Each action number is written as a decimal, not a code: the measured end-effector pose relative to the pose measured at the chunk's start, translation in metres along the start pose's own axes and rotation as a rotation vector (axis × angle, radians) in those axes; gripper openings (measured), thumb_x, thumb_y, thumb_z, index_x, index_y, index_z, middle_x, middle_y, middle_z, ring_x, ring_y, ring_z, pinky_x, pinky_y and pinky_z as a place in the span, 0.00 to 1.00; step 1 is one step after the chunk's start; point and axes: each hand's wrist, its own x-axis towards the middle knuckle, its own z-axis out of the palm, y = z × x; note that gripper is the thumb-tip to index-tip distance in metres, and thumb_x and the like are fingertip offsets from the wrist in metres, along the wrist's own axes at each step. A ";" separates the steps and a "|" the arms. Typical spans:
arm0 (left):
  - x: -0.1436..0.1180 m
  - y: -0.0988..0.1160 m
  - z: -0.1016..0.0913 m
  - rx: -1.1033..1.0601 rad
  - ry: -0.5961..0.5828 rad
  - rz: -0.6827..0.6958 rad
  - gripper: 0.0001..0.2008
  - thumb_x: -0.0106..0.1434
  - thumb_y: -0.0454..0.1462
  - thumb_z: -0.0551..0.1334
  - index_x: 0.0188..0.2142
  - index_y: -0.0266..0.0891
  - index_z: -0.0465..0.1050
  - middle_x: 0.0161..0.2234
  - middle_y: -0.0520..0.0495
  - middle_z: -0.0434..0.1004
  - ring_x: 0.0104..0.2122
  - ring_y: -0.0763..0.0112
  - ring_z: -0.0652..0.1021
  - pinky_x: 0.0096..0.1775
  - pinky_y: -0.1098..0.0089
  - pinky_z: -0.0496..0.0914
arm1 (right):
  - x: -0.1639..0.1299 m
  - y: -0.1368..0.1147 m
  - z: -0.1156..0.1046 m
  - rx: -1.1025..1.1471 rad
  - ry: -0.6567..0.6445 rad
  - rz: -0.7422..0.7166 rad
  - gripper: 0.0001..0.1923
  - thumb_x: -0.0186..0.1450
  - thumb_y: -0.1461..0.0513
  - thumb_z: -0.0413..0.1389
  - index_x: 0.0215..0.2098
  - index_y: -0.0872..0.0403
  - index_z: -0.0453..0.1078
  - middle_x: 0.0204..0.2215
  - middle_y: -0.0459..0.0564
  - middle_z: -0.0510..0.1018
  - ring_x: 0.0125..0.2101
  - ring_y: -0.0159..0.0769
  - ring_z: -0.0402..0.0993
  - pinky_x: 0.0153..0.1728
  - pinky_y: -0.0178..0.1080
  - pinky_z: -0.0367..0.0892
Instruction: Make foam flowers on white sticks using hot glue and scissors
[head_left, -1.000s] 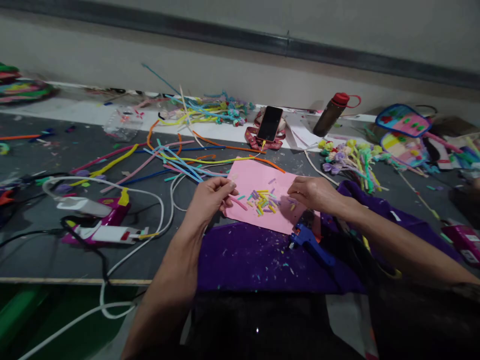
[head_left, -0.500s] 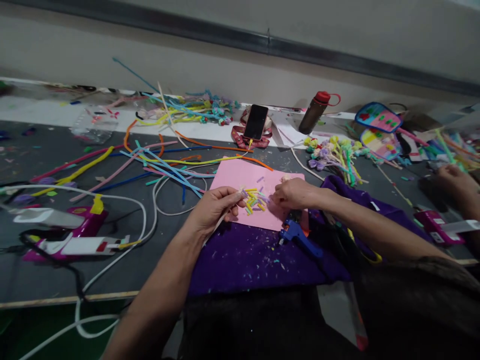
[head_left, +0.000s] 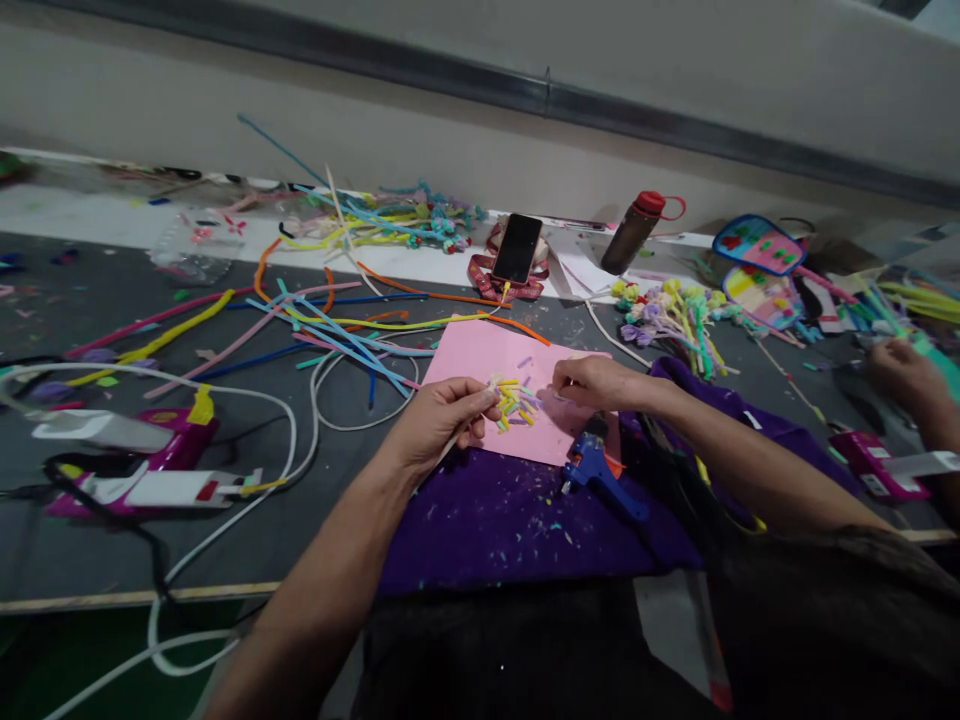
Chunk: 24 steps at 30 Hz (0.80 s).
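We have left hand (head_left: 454,412) pinching thin pale stem (head_left: 448,449); right hand (head_left: 592,382) apart, fingers curled, can't tell if holding anything. Short yellow, purple, green fuzzy pieces (head_left: 516,402) lie between hands on pink rectangular sheet (head_left: 465,345). We'd guess light, soft, bendable; pinch mid-length. Blue plastic glue gun (head_left: 600,472) crowds right hand's near side; long multicoloured fuzzy stems (head_left: 349,342) beyond left hand

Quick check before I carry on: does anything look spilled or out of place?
Tiny scraps lie strewn over the purple cloth, off the pink sheet that bears the short coloured pieces, so they look spilled. A white cable also loops over the front edge of the table, where it might snag. Nothing looks clearly damaged.
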 end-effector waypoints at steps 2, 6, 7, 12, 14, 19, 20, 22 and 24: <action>0.000 0.000 0.000 0.010 0.000 0.002 0.10 0.53 0.40 0.64 0.26 0.33 0.69 0.25 0.48 0.74 0.14 0.85 0.66 0.15 0.82 0.60 | -0.001 0.002 0.001 0.058 0.056 -0.004 0.09 0.62 0.64 0.48 0.35 0.55 0.69 0.28 0.49 0.76 0.27 0.31 0.69 0.26 0.30 0.56; 0.001 -0.001 0.000 0.018 0.001 0.013 0.10 0.53 0.40 0.64 0.26 0.33 0.69 0.25 0.48 0.74 0.13 0.85 0.65 0.15 0.81 0.61 | 0.002 0.005 0.006 0.179 0.141 -0.027 0.10 0.61 0.66 0.48 0.36 0.55 0.71 0.31 0.49 0.77 0.30 0.32 0.71 0.29 0.31 0.59; 0.001 -0.001 0.000 0.021 0.001 0.013 0.10 0.53 0.40 0.64 0.26 0.33 0.70 0.25 0.48 0.74 0.13 0.85 0.65 0.15 0.81 0.61 | 0.004 0.006 0.007 0.232 0.151 -0.037 0.11 0.60 0.67 0.48 0.37 0.55 0.71 0.32 0.49 0.77 0.31 0.32 0.71 0.30 0.31 0.60; 0.001 -0.003 0.002 0.070 -0.008 0.008 0.11 0.54 0.41 0.63 0.27 0.33 0.70 0.24 0.48 0.74 0.14 0.84 0.67 0.14 0.82 0.58 | 0.012 0.009 0.016 0.449 0.087 -0.044 0.17 0.56 0.73 0.45 0.37 0.57 0.72 0.31 0.47 0.78 0.30 0.30 0.72 0.30 0.30 0.63; 0.001 -0.003 0.003 0.074 -0.010 0.009 0.11 0.54 0.41 0.63 0.26 0.33 0.69 0.24 0.48 0.74 0.14 0.84 0.67 0.13 0.82 0.57 | 0.015 0.010 0.019 0.438 0.095 -0.024 0.18 0.56 0.73 0.44 0.38 0.57 0.71 0.30 0.47 0.78 0.29 0.29 0.72 0.30 0.30 0.63; 0.000 -0.003 0.003 0.055 -0.005 0.006 0.11 0.54 0.41 0.63 0.27 0.34 0.69 0.25 0.49 0.74 0.15 0.84 0.68 0.14 0.82 0.59 | 0.018 0.009 0.024 0.345 0.157 0.031 0.11 0.58 0.65 0.51 0.37 0.56 0.72 0.30 0.49 0.77 0.29 0.33 0.70 0.28 0.32 0.59; 0.000 -0.003 0.003 0.057 -0.005 0.008 0.11 0.54 0.41 0.63 0.27 0.34 0.69 0.26 0.49 0.74 0.15 0.84 0.68 0.14 0.83 0.59 | 0.019 0.008 0.025 0.327 0.153 0.028 0.10 0.56 0.63 0.54 0.35 0.56 0.73 0.29 0.49 0.77 0.29 0.33 0.70 0.27 0.32 0.58; 0.000 -0.004 0.003 0.067 -0.003 0.011 0.11 0.54 0.41 0.63 0.28 0.34 0.69 0.26 0.49 0.74 0.15 0.84 0.68 0.14 0.83 0.58 | 0.020 0.005 0.026 0.307 0.137 0.015 0.07 0.51 0.64 0.58 0.29 0.55 0.74 0.27 0.49 0.76 0.27 0.34 0.69 0.26 0.33 0.55; 0.001 -0.004 0.002 0.069 0.002 0.015 0.11 0.54 0.42 0.63 0.28 0.34 0.69 0.26 0.49 0.74 0.15 0.84 0.68 0.14 0.83 0.58 | 0.021 0.002 0.024 0.314 0.131 0.000 0.05 0.49 0.66 0.58 0.26 0.55 0.73 0.27 0.49 0.76 0.27 0.34 0.68 0.27 0.33 0.54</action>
